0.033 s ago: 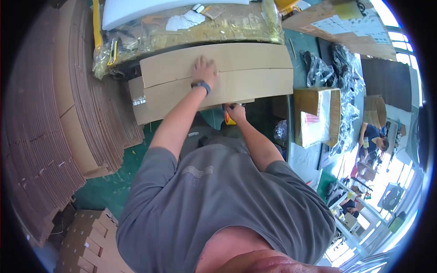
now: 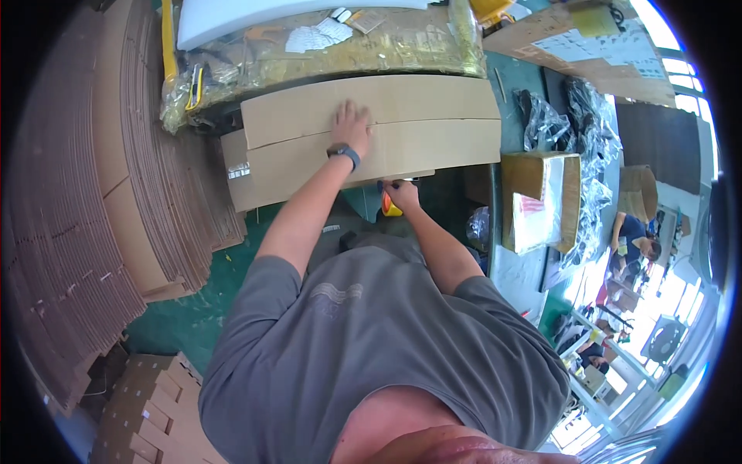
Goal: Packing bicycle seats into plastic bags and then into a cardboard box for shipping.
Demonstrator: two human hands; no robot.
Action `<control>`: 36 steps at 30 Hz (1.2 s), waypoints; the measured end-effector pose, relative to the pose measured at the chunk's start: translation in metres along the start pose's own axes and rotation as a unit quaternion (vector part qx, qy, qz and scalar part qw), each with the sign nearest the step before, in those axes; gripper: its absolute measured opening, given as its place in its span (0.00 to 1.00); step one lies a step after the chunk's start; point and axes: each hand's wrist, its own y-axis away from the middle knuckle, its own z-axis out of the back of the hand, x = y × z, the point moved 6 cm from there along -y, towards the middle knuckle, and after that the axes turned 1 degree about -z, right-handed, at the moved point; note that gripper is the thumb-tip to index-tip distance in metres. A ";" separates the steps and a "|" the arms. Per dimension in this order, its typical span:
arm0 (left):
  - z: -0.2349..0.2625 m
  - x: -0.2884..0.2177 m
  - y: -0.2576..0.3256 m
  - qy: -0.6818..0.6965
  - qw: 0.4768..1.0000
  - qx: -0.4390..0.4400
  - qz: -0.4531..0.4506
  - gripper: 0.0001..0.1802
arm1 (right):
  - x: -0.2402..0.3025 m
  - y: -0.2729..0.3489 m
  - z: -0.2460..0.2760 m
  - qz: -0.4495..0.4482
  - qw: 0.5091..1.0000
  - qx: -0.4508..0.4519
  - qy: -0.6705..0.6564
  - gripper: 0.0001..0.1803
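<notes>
A long, flat cardboard box [image 2: 433, 143] lies in front of me, its two top flaps folded in so that a seam runs along its length. My left hand [image 2: 352, 133] presses on the top across that seam, fingers stretched out, with a dark watch [image 2: 343, 154] on the wrist. Below the box's near edge, my right hand [image 2: 403, 195] is closed around what looks like a tape dispenser [image 2: 390, 206] with yellow and red on it. The front of the dispenser is partly hidden under the box edge.
Tall stacks of flattened cardboard [image 2: 66, 232] stand at the left. Behind the box is a tape-covered bench [image 2: 402, 50] with a yellow utility knife [image 2: 195, 87]. An opened carton [image 2: 570, 203] and clear plastic wrap [image 2: 591, 139] lie at the right. Other people work farther off at right.
</notes>
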 end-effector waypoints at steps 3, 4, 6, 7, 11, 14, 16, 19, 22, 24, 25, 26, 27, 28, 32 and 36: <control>0.000 0.003 0.043 0.063 0.992 -0.101 -0.040 0.28 | 0.003 0.016 -0.011 0.013 0.987 0.161 0.017 0.31; 0.006 0.009 0.053 0.142 0.980 -0.127 -0.047 0.26 | 0.002 0.024 -0.012 0.013 0.984 0.176 0.005 0.32; 0.026 0.012 0.089 0.209 0.956 -0.202 -0.030 0.20 | 0.013 0.049 0.003 0.043 0.984 0.170 0.005 0.31; 0.036 0.016 0.107 0.212 0.960 -0.185 0.019 0.17 | 0.034 0.062 0.022 0.075 0.985 0.153 0.002 0.30; 0.047 0.054 0.181 0.374 0.900 0.061 0.214 0.14 | 0.137 0.117 0.130 0.148 0.983 0.102 -0.035 0.29; 0.092 0.031 0.222 0.625 0.735 0.110 0.239 0.23 | 0.196 0.150 0.190 0.302 0.944 -0.001 -0.129 0.30; 0.153 -0.008 0.227 0.694 0.690 0.037 0.203 0.25 | 0.220 0.165 0.212 0.461 0.870 -0.025 -0.176 0.31; 0.182 -0.014 0.229 0.717 0.669 -0.047 0.191 0.29 | 0.264 0.164 0.196 0.461 0.868 0.090 -0.159 0.30; 0.192 0.003 0.236 0.748 0.616 -0.083 0.233 0.29 | 0.305 0.167 0.192 0.476 0.866 0.128 -0.083 0.31; 0.212 0.015 0.231 0.894 0.392 -0.132 0.170 0.26 | 0.310 0.155 0.176 0.545 0.827 0.104 -0.091 0.33; 0.226 0.034 0.219 0.863 0.450 -0.161 0.163 0.23 | 0.301 0.141 0.160 0.574 0.811 0.074 -0.088 0.33; 0.232 0.073 0.211 0.798 0.536 -0.227 0.157 0.23 | 0.296 0.121 0.142 0.555 0.827 0.079 -0.040 0.32; 0.233 0.118 0.200 0.724 0.611 -0.283 0.148 0.23 | 0.303 0.106 0.128 0.539 0.839 0.081 -0.007 0.31; 0.218 0.166 0.185 0.712 0.605 -0.282 0.219 0.23 | 0.312 0.090 0.112 0.519 0.850 0.082 0.024 0.30; 0.135 0.380 0.153 0.514 0.730 -0.327 0.312 0.21 | 0.382 0.063 0.029 0.514 0.851 0.089 0.066 0.24; 0.062 0.498 0.196 0.312 0.868 -0.043 0.383 0.23 | 0.426 0.060 -0.056 0.426 0.864 0.172 0.204 0.23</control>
